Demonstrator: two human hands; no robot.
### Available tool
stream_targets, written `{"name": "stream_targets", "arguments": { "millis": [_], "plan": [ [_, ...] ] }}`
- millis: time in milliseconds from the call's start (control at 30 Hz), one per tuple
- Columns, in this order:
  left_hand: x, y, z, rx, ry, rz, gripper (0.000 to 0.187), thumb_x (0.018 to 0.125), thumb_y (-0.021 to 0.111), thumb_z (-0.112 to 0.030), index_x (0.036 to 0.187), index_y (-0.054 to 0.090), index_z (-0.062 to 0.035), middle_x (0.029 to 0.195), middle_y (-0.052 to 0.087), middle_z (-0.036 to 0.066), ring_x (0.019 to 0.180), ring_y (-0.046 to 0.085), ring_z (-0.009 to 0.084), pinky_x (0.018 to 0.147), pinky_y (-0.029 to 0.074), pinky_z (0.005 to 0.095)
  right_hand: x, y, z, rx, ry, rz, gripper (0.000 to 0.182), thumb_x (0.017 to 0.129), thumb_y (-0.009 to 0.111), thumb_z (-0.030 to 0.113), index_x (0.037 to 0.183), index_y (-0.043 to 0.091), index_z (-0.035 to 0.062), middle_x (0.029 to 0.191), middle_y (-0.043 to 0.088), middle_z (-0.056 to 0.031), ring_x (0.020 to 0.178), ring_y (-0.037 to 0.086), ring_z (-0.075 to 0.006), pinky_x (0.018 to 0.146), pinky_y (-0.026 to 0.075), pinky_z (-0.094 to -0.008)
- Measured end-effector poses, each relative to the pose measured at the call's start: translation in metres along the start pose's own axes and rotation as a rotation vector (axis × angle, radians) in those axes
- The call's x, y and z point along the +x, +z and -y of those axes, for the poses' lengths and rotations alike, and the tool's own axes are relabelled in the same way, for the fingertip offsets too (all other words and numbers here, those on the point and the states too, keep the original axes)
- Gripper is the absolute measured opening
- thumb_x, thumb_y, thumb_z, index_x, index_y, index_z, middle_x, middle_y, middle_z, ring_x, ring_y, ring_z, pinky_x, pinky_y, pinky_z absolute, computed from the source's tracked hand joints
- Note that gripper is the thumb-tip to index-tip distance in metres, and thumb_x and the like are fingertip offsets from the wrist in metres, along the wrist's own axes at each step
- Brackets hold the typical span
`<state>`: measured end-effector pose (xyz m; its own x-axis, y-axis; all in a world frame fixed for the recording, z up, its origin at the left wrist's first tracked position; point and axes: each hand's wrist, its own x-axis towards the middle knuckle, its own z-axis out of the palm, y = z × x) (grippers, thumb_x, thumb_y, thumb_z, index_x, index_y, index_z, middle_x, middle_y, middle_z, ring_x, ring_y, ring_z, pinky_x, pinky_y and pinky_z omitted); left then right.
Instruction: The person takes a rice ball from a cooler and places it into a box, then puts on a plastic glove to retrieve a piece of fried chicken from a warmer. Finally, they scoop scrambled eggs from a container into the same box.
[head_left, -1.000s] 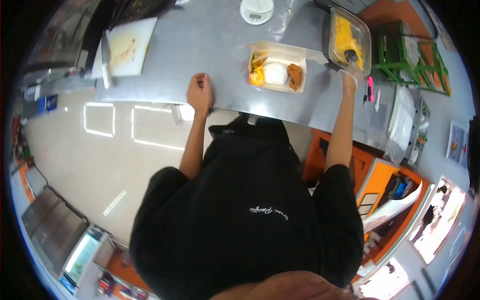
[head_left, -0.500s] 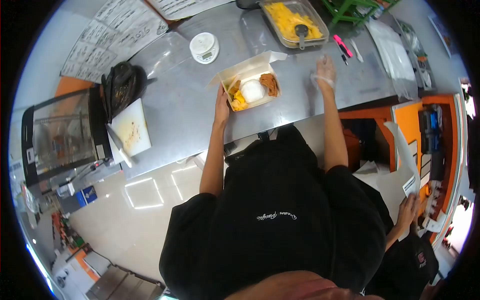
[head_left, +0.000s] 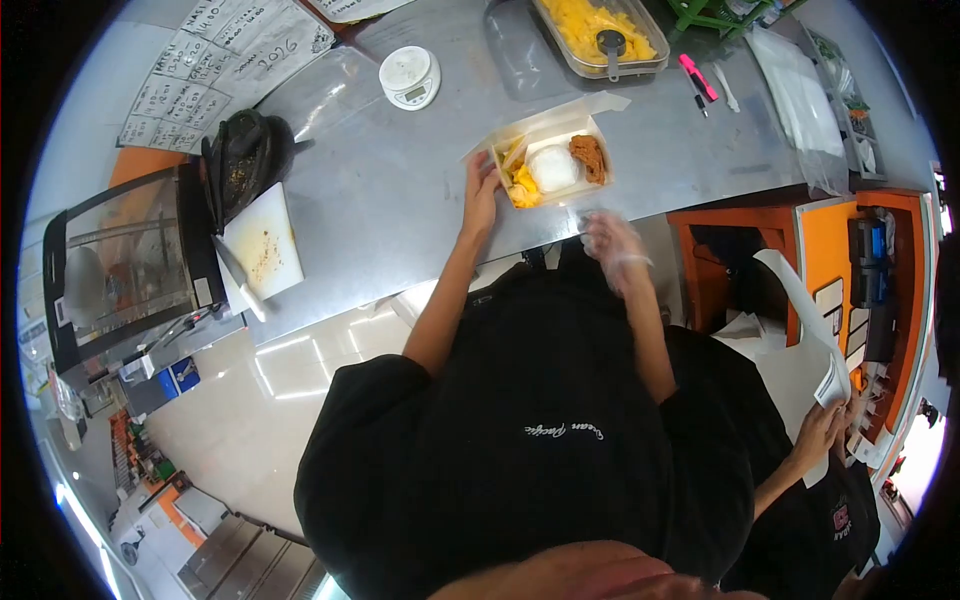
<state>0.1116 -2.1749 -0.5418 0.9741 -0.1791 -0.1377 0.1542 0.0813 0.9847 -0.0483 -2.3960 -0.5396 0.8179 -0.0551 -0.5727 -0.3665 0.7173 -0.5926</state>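
Note:
An open paper food box (head_left: 520,135) stands on the steel table, with white rice (head_left: 554,168) in the middle, a brown fried piece (head_left: 588,159) on the right and yellow pieces (head_left: 524,187) on the left. Against the box's left side is my left hand (head_left: 481,195), its fingers gripping the wall. My right hand (head_left: 614,247), in a clear plastic glove, hovers by the table's front edge, just below and right of the box. Motion blurs its fingers, so their pose is unclear.
A white scale (head_left: 409,78), a tray of yellow pieces (head_left: 580,35) and a pink marker (head_left: 698,78) lie further back. At left, a knife (head_left: 238,275) rests on a cutting board (head_left: 275,245). A co-worker's hand (head_left: 818,430) holds paper at right.
The food box and my left hand have shifted to the right. My right hand has come from the table's right part down and left to the front edge.

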Motion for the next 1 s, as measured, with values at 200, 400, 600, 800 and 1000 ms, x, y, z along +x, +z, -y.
{"name": "stream_targets", "arguments": {
  "millis": [200, 400, 600, 800, 1000],
  "plan": [
    [-0.084, 0.017, -0.047, 0.266, 0.381, -0.198, 0.023, 0.087, 0.059, -0.006, 0.109, 0.051, -0.0032, 0.093, 0.048, 0.005, 0.083, 0.046, 0.0137, 0.073, 0.040, 0.0273, -0.023, 0.074, 0.033, 0.361, -0.004, 0.052, 0.073, 0.097, 0.040, 0.059, 0.150, 0.027, 0.0092, 0.136, 0.045, -0.0180, 0.115, 0.050, -0.0310, 0.094, 0.044, -0.0402],
    [-0.123, 0.055, -0.116, 0.469, 0.610, 0.338, 0.035, 0.071, 0.076, -0.011, 0.099, 0.057, -0.0061, 0.089, 0.052, 0.008, 0.073, 0.051, 0.0203, 0.068, 0.039, 0.0313, -0.004, 0.106, 0.008, 0.083, -0.068, 0.093, 0.075, 0.098, 0.035, 0.060, 0.154, 0.015, 0.0150, 0.144, 0.036, -0.0186, 0.121, 0.047, -0.0337, 0.098, 0.044, -0.0449],
    [-0.094, 0.044, -0.077, 0.705, 0.713, 0.171, 0.027, 0.069, 0.076, -0.008, 0.094, 0.063, -0.0104, 0.076, 0.059, 0.003, 0.065, 0.054, 0.0196, 0.065, 0.038, 0.0326, -0.025, 0.128, 0.027, 0.074, 0.123, 0.130, 0.027, 0.099, 0.056, 0.022, 0.120, 0.055, 0.0050, 0.102, 0.058, -0.0022, 0.093, 0.057, -0.0093, 0.080, 0.049, -0.0238],
    [-0.109, 0.051, -0.099, 0.515, 0.488, 0.229, 0.022, 0.071, 0.073, -0.004, 0.090, 0.064, -0.0100, 0.077, 0.062, 0.001, 0.061, 0.053, 0.0174, 0.063, 0.037, 0.0318, -0.033, 0.110, 0.002, -0.037, 0.026, 0.130, 0.019, 0.099, 0.052, 0.014, 0.116, 0.054, 0.0053, 0.099, 0.055, -0.0012, 0.089, 0.055, -0.0112, 0.077, 0.048, -0.0257],
    [-0.103, 0.054, -0.083, 0.695, 0.596, 0.188, 0.017, 0.073, 0.072, -0.008, 0.087, 0.064, -0.0108, 0.078, 0.063, 0.001, 0.064, 0.055, 0.0195, 0.066, 0.036, 0.0331, -0.031, 0.109, 0.006, -0.275, -0.029, 0.121, 0.021, 0.098, 0.047, 0.013, 0.111, 0.060, 0.0015, 0.094, 0.061, -0.0071, 0.087, 0.060, -0.0175, 0.079, 0.049, -0.0302]
  ]
}}
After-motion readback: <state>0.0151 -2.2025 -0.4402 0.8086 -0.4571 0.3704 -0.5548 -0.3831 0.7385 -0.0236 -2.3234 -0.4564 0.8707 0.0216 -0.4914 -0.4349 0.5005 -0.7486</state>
